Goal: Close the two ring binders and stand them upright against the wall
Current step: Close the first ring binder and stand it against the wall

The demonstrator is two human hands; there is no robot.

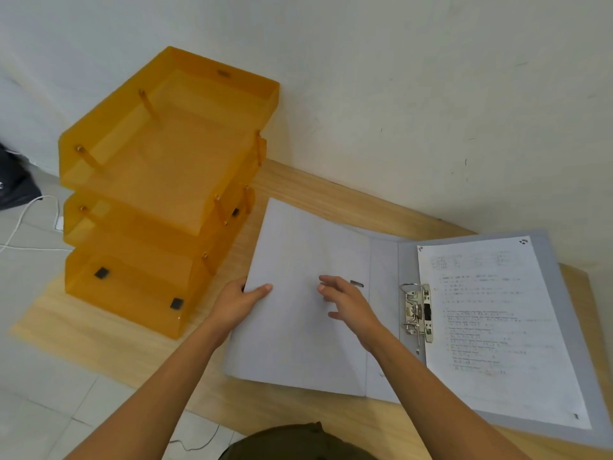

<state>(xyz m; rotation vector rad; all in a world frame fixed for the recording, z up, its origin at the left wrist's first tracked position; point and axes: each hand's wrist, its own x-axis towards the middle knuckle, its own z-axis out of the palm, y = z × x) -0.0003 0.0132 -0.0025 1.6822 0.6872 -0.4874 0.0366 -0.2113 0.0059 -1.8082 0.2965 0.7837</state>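
Observation:
One grey ring binder (384, 293) lies open on the wooden table (315, 190). Its left cover (298, 260) is raised slightly off the table. My left hand (240, 302) grips the outer left edge of that cover, thumb on top. My right hand (348, 305) hovers over the inside of the cover with fingers spread, holding nothing. The metal lever-arch mechanism (418, 312) sits beside the spine, with printed pages (494, 327) filed on the right half. Only this one binder shows in view.
A stack of three orange translucent letter trays (166, 180) stands on the table's left end, close to the binder's left edge. The white wall (398, 94) runs behind the table. White cables and a dark bag lie on the tiled floor at left.

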